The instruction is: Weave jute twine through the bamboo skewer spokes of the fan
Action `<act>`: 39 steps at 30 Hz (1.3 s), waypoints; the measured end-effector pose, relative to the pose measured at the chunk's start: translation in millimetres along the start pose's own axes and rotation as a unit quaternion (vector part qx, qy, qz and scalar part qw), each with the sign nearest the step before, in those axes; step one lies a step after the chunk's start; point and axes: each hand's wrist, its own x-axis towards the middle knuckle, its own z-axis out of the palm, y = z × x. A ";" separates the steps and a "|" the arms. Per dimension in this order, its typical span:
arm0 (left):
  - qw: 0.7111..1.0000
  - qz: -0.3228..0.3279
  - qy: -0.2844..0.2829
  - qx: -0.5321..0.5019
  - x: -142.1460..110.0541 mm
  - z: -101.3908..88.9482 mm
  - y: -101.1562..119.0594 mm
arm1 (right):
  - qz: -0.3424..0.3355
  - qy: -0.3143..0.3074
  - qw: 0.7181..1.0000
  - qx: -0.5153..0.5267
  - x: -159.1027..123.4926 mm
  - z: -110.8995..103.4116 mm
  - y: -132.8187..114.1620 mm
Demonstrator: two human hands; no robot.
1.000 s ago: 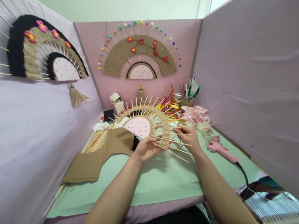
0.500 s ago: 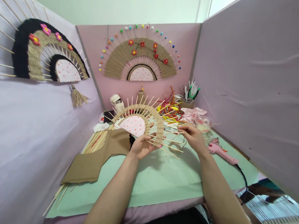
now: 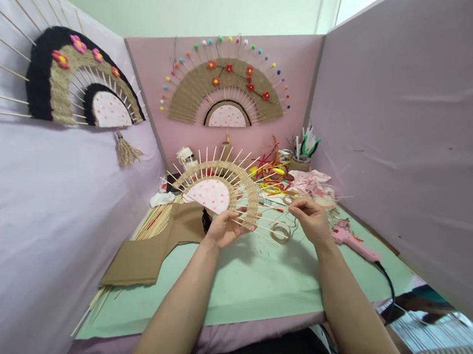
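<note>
My left hand point(image 3: 230, 228) is closed on the lower right part of a half-round woven fan point(image 3: 247, 190). Thin wooden sticks fan outward through its two twine bands, around a pink dotted centre point(image 3: 209, 195). A black tassel point(image 3: 206, 220) hangs beneath that centre. To the right of the fan, my right hand point(image 3: 311, 218) pinches thumb and fingers together beside the stick ends, on what looks like a thin strand of twine. A loose coil of twine point(image 3: 280, 232) shows below, between the hands.
Brown cardboard point(image 3: 133, 262) lies over a bundle of sticks point(image 3: 146, 226) at left. A pink glue gun point(image 3: 356, 245) rests at right. Coloured pipe cleaners point(image 3: 268, 182), dotted cloth point(image 3: 309, 180) and a tool holder point(image 3: 300, 163) are behind. A finished fan point(image 3: 185, 95) hangs on the back panel.
My right hand has moved slightly right, away from the fan. The fan has tilted a little, and the coil of twine shows more fully. The whole view has shifted slightly.
</note>
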 end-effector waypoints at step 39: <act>0.997 0.025 -0.072 -0.017 -4.0 20.7 -19.7 | 0.042 0.016 0.992 -0.117 -1.8 12.8 -2.6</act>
